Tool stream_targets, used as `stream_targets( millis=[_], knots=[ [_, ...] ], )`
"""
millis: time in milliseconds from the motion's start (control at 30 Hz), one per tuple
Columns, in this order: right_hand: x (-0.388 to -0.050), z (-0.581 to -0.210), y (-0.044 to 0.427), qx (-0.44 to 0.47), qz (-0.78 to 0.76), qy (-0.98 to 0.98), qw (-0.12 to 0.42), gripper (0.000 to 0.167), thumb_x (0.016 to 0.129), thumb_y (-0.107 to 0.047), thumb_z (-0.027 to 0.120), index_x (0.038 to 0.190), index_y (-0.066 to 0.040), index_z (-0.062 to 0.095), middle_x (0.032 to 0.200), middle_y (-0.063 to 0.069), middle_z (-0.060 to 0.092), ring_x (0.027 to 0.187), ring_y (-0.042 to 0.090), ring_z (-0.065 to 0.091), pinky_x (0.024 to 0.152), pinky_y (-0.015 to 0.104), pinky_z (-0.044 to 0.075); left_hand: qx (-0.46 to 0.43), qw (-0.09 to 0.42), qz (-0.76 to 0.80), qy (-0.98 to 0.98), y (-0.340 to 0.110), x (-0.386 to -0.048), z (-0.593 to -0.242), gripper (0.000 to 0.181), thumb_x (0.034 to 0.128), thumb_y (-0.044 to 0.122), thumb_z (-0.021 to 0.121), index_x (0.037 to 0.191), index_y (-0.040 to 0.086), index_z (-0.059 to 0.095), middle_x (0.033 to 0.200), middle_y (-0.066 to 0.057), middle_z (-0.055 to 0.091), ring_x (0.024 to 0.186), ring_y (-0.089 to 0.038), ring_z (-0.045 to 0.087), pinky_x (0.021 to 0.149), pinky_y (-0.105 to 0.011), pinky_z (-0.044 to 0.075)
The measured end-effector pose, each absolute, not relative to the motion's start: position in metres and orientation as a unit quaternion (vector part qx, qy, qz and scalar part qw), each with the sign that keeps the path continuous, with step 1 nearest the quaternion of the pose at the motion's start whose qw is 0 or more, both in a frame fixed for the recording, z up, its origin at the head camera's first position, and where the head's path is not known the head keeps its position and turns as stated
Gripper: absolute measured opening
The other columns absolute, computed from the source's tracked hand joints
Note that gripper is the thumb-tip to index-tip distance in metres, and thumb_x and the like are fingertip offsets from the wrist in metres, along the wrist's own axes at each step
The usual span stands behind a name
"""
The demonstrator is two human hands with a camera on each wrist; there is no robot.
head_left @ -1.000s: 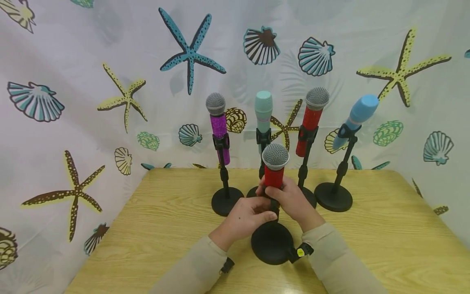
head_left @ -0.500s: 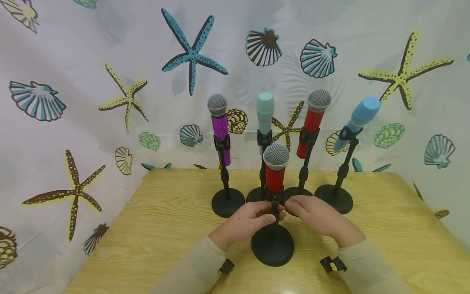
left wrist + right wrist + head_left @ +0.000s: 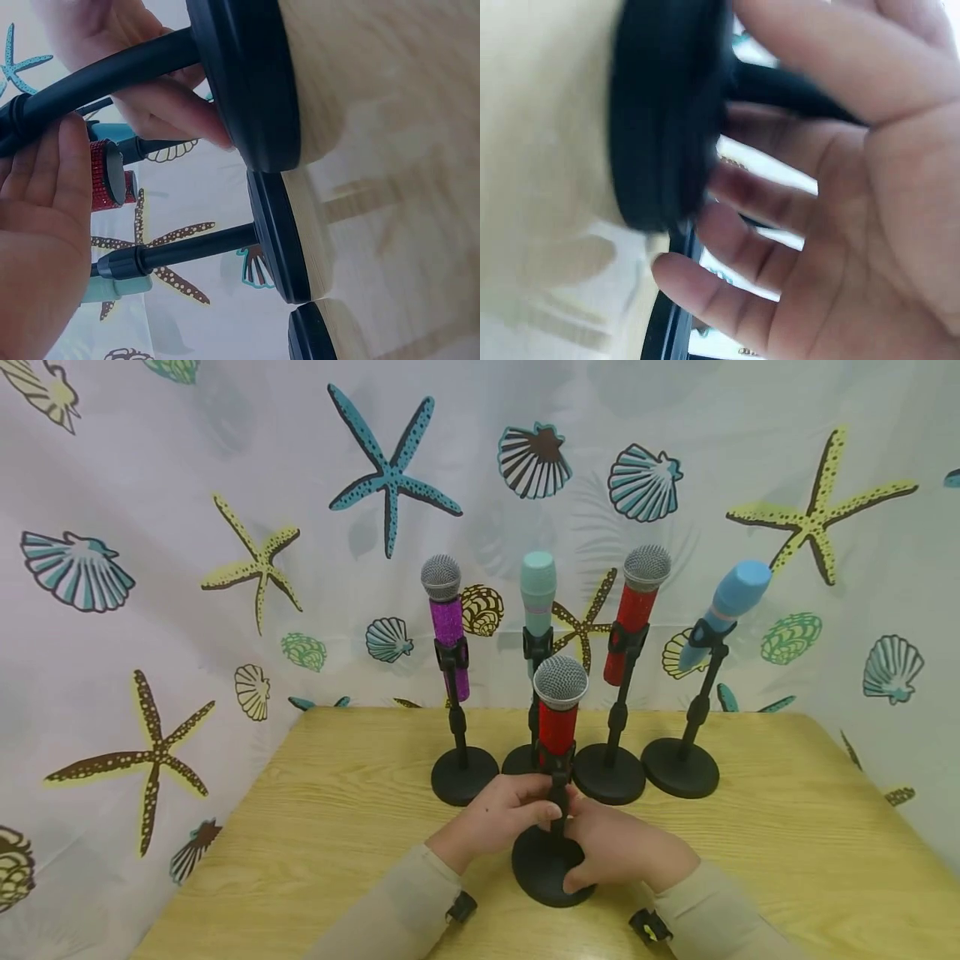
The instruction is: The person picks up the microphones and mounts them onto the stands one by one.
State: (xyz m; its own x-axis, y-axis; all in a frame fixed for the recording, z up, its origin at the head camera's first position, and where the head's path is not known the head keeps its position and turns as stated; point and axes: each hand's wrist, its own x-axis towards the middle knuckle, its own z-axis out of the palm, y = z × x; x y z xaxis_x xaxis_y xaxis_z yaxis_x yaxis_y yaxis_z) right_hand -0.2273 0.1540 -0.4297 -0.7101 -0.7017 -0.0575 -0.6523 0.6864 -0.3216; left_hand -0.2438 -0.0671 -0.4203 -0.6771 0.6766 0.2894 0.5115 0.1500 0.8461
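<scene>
A red microphone [image 3: 557,728] with a silver mesh head sits in the clip of a black microphone stand [image 3: 538,870], close in front of me. My left hand [image 3: 497,814] holds the stand's pole, thumb on the near side and fingers behind it. Those fingers lie fairly straight against the pole in the left wrist view. Low at the round base is my right hand [image 3: 628,845], its thumb over the base's near right edge and its fingers reaching behind the pole. In the blurred right wrist view, the fingers [image 3: 712,300] are loosely bent beside the base [image 3: 667,127].
Behind stand several microphones on black stands: a purple one [image 3: 447,620], a mint one [image 3: 537,589], another red one [image 3: 633,610] and a tilted blue one [image 3: 731,597]. The wooden table [image 3: 337,827] ends at a patterned curtain [image 3: 300,443].
My right hand has let go of the red microphone, swung out to the right, then come down to the stand's base. The left hand has stayed on the pole.
</scene>
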Motion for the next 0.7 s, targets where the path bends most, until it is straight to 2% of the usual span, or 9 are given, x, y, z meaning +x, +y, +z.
stream_targets(
  millis=[67,200,267,400,467,533,700],
  knots=[
    [-0.224,-0.431,0.151,-0.362,-0.134,0.919,0.078,0.055,0.071,-0.039,0.091,0.111,-0.004,0.075,0.14,0.021,0.052,0.119,0.029,0.056,0.092,0.039,0.051,0.385,0.068,0.517,0.761,-0.066,-0.243,-0.42,0.024,0.1011,0.022,0.064,0.121,0.011,0.071,0.098,0.004,0.073,0.081,-0.013,0.067,0.079,-0.029,0.055],
    [-0.22,-0.427,0.15,-0.353,-0.147,0.921,0.073,0.055,0.068,-0.038,0.093,0.108,-0.004,0.076,0.148,0.024,0.044,0.12,0.032,0.057,0.091,0.042,0.052,0.344,0.034,0.515,0.784,-0.062,-0.237,-0.416,0.024,0.0949,0.025,0.073,0.115,0.014,0.074,0.092,0.007,0.074,0.076,-0.011,0.07,0.075,-0.027,0.056],
    [-0.22,-0.426,0.15,-0.348,-0.156,0.921,0.079,0.064,0.069,-0.039,0.093,0.117,-0.004,0.072,0.145,0.019,0.047,0.119,0.029,0.058,0.091,0.043,0.052,0.321,-0.006,0.491,0.81,-0.059,-0.231,-0.415,0.024,0.0916,0.03,0.077,0.11,0.015,0.074,0.092,0.01,0.073,0.077,-0.007,0.069,0.074,-0.025,0.055],
    [-0.22,-0.425,0.15,-0.342,-0.168,0.92,0.088,0.069,0.069,-0.04,0.092,0.124,-0.005,0.069,0.139,0.01,0.05,0.118,0.027,0.059,0.093,0.045,0.051,0.302,-0.106,0.399,0.86,-0.053,-0.221,-0.411,0.026,0.0882,0.041,0.079,0.101,0.02,0.071,0.09,0.015,0.069,0.081,0.002,0.063,0.073,-0.022,0.052],
    [-0.22,-0.425,0.15,-0.337,-0.167,0.922,0.092,0.066,0.069,-0.04,0.092,0.122,-0.006,0.07,0.139,0.009,0.049,0.117,0.027,0.058,0.093,0.045,0.051,0.308,-0.122,0.374,0.866,-0.054,-0.22,-0.41,0.027,0.0891,0.044,0.077,0.101,0.021,0.07,0.092,0.016,0.069,0.084,0.002,0.063,0.075,-0.022,0.052],
    [-0.22,-0.425,0.15,-0.335,-0.165,0.923,0.096,0.065,0.07,-0.041,0.091,0.121,-0.007,0.071,0.141,0.011,0.049,0.118,0.027,0.058,0.093,0.045,0.051,0.321,-0.085,0.397,0.856,-0.057,-0.223,-0.409,0.026,0.0919,0.042,0.075,0.104,0.02,0.072,0.095,0.015,0.071,0.087,0.001,0.064,0.077,-0.023,0.053],
    [-0.221,-0.427,0.15,-0.338,-0.156,0.923,0.101,0.06,0.07,-0.04,0.091,0.118,-0.009,0.073,0.148,0.018,0.044,0.118,0.028,0.058,0.092,0.044,0.051,0.363,0.084,0.506,0.778,-0.068,-0.232,-0.406,0.03,0.103,0.022,0.061,0.131,0.014,0.067,0.12,0.005,0.07,0.091,-0.013,0.069,0.084,-0.029,0.055]
  ],
)
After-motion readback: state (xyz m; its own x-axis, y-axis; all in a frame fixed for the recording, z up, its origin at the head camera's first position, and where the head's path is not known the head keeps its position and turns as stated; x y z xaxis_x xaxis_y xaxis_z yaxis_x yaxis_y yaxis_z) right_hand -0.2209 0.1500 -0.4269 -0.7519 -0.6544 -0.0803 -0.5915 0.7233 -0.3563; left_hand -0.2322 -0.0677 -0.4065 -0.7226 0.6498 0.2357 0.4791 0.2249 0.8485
